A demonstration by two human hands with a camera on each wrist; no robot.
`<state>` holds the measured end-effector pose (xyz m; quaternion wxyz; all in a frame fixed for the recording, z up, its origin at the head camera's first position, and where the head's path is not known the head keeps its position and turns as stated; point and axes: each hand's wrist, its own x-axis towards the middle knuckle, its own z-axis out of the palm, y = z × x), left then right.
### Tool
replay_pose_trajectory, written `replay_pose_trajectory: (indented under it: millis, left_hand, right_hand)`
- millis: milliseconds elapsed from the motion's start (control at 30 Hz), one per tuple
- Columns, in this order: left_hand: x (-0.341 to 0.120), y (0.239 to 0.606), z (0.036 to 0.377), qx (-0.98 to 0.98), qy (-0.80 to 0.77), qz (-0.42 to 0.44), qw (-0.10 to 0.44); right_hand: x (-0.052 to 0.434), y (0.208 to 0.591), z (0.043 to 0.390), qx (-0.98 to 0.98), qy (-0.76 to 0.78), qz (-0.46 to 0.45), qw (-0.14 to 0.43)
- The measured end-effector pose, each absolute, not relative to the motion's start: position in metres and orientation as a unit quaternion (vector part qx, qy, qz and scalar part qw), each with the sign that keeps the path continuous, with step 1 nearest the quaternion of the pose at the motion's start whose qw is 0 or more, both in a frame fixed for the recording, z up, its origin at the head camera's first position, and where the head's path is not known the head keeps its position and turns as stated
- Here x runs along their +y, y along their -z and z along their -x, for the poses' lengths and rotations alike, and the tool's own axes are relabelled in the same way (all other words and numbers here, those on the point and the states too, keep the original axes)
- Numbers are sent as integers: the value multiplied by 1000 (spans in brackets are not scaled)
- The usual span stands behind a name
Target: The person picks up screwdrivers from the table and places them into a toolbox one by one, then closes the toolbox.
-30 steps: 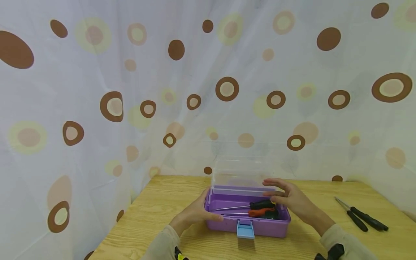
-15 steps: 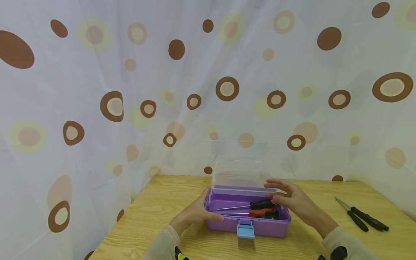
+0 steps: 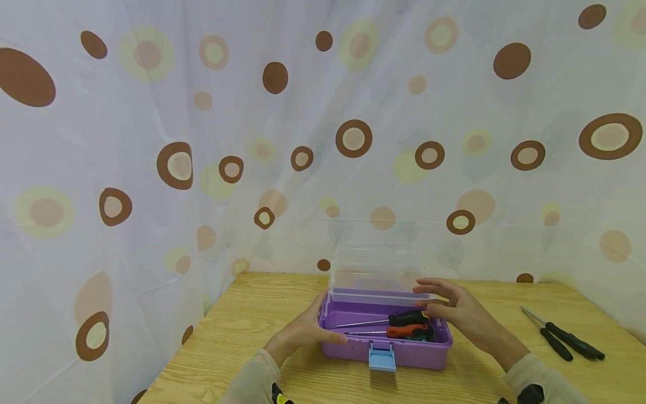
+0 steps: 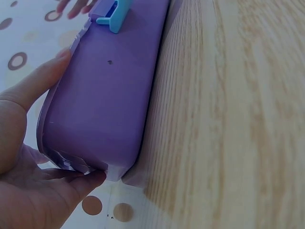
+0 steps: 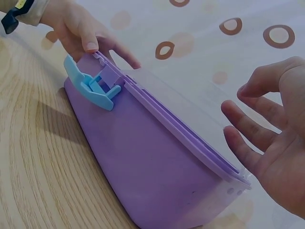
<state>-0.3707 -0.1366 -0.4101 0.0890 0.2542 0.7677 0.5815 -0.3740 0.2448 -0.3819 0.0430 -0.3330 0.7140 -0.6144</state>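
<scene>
A purple toolbox [image 3: 411, 354] stands on the table with its clear lid [image 3: 375, 264] raised at the back. Its light-blue latch [image 3: 382, 358] hangs down at the front. Inside lie a black-handled screwdriver [image 3: 406, 318] and one with an orange handle [image 3: 404, 330]; a dark green handle shows beside them, partly hidden. My left hand [image 3: 300, 334] grips the box's left end, thumb over the front rim and fingers round the side, as the left wrist view [image 4: 35, 195] confirms for the hand. Above the right end hovers my right hand [image 3: 461, 314], fingers loosely bent, holding nothing.
Black-handled tools [image 3: 567, 339] with metal shafts lie on the wooden table [image 3: 484, 370] to the right of the box. A white curtain [image 3: 303, 101] with brown and yellow circles hangs behind the table and along its left side.
My right hand has drifted slightly to the right above the box. The left hand, the toolbox and the tools keep their places.
</scene>
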Motion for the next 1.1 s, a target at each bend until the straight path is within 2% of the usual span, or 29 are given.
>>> replay_pose_trajectory:
  millis: [1100]
  left_hand:
    - [-137, 408, 369, 774, -575, -250, 89]
  right_hand:
    - [267, 371, 366, 714, 614, 333, 53]
